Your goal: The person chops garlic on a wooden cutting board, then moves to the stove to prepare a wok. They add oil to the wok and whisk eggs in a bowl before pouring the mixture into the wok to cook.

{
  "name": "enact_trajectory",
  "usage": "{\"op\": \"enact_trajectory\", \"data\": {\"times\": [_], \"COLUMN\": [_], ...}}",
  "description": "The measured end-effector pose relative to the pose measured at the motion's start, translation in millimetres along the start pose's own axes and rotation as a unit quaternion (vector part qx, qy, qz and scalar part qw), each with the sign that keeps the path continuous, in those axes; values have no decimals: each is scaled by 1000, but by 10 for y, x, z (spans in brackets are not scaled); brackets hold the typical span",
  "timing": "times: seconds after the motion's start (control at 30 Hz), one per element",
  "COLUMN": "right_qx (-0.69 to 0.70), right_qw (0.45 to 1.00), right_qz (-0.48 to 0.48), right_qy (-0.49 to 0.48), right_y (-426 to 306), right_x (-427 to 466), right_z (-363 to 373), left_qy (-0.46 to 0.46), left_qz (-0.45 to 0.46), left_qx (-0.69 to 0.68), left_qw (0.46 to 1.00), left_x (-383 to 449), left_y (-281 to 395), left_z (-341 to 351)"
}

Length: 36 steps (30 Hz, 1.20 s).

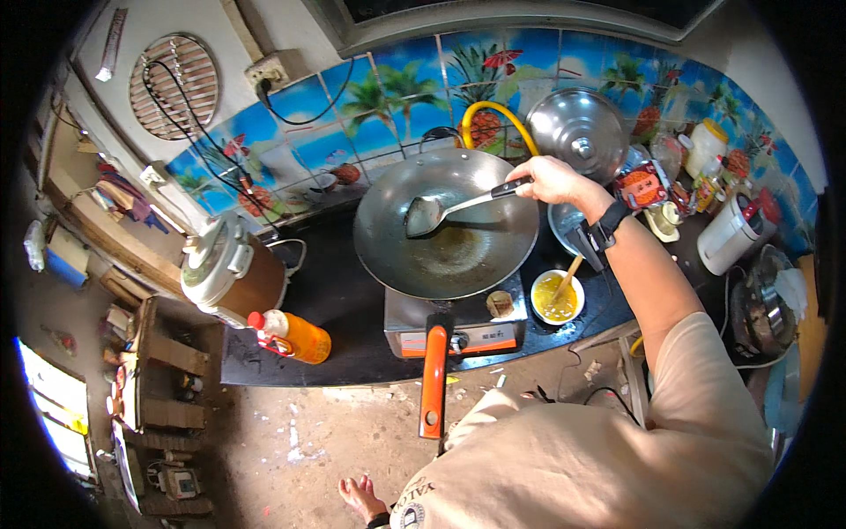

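My right hand [545, 180] grips the black handle of a metal wok spatula [426, 216], whose blade is in the wok [390, 244] above a little oil. The wok sits on a gas stove [456, 330], its orange handle [433, 377] pointing towards me. Right of the stove, a white bowl [558, 319] holds yellow liquid, probably beaten egg, with wooden chopsticks or a similar stick [568, 278] leaning in it. Low by my side hangs my left hand [360, 496], fingers apart, holding nothing. A metal bowl [562, 228] is partly hidden by my right wrist.
An orange cooking-oil bottle [307, 338] stands near the front edge of the black counter [337, 264], beside a rice cooker [231, 271]. A metal lid [576, 132] leans on the tiled wall. Jars, packets and a white appliance [727, 235] crowd the right side.
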State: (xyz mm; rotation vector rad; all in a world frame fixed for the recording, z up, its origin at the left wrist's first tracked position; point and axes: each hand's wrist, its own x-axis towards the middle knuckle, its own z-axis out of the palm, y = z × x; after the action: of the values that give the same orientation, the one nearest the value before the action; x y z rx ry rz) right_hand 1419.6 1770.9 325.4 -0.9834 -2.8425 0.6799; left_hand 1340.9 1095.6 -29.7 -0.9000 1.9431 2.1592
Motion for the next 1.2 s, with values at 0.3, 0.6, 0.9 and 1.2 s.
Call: {"op": "enact_trajectory", "data": {"times": [0.3, 0.6, 0.9, 1.2], "right_qx": [75, 112, 224, 282], "right_qw": [984, 958, 935, 907], "right_qz": [-160, -265, -257, -256], "right_qy": [-1, -6, 97, -180], "right_y": [224, 181, -504, -2671], "right_x": [262, -166, -1502, -2585], "right_z": [226, 131, 189, 1749], "left_qy": [10, 13, -39, 44], "left_qz": [-12, -38, -32, 3], "left_qx": [-8, 10, -21, -94], "left_qw": [1000, 999, 999, 995], "left_x": [-562, -1405, -1174, -1209], "left_y": [-150, -157, -250, -287], "left_z": [-48, -123, -416, -1680]}}
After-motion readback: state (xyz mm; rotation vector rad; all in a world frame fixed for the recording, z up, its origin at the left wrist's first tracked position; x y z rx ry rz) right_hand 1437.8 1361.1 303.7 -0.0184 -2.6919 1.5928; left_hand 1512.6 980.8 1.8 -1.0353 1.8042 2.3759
